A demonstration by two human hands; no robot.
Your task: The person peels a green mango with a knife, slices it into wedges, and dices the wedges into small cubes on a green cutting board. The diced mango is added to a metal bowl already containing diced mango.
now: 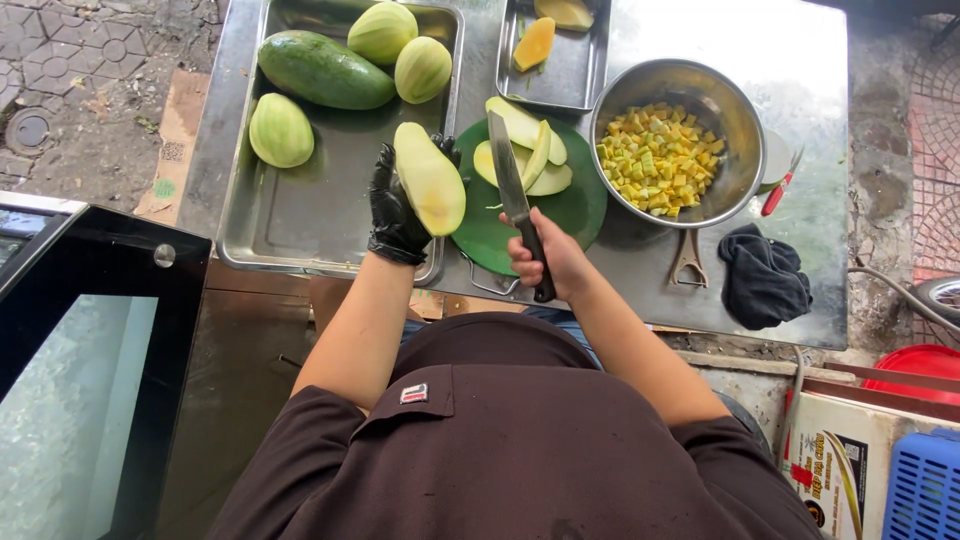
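My left hand (395, 210), in a black glove, holds a peeled pale green mango (430, 178) over the edge of a large steel tray (300, 215). In my bare right hand (548, 255) is a long knife (512, 185), its blade lying over a round green cutting board (570, 210). Several mango slices (525, 150) rest on the board. A steel bowl (728, 120) of yellow mango cubes (660, 160) sits right of the board.
The large tray holds three peeled mangoes (280, 130) and an unpeeled dark green one (322, 68). A small tray (570, 75) behind the board holds orange pieces. A peeler (688, 262), a black cloth (762, 278) and a red-handled tool (778, 190) lie on the steel table.
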